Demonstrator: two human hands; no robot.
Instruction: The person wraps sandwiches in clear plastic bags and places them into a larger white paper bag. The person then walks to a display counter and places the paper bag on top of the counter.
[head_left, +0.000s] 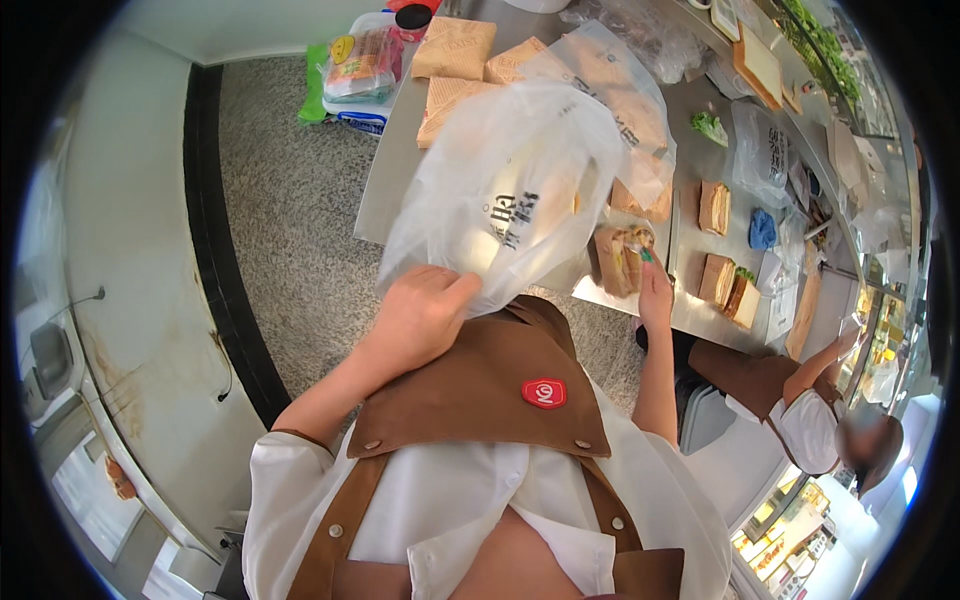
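Observation:
My left hand grips the gathered near edge of a large translucent plastic bag that bears dark print. The bag spreads in front of my apron and over the near part of the steel table. Something yellowish shows faintly through its right side, too blurred to name. On the right, my right hand has its fingertips on a cut sandwich in brown paper, close to the table's front edge. A small green spot shows at those fingertips; I cannot tell what it is.
Several paper-wrapped packets lie behind the bag, some under another printed plastic bag. Sandwich halves, a lettuce leaf and a blue cloth sit on the right. A co-worker stands at the right. Plastic tubs are at the left.

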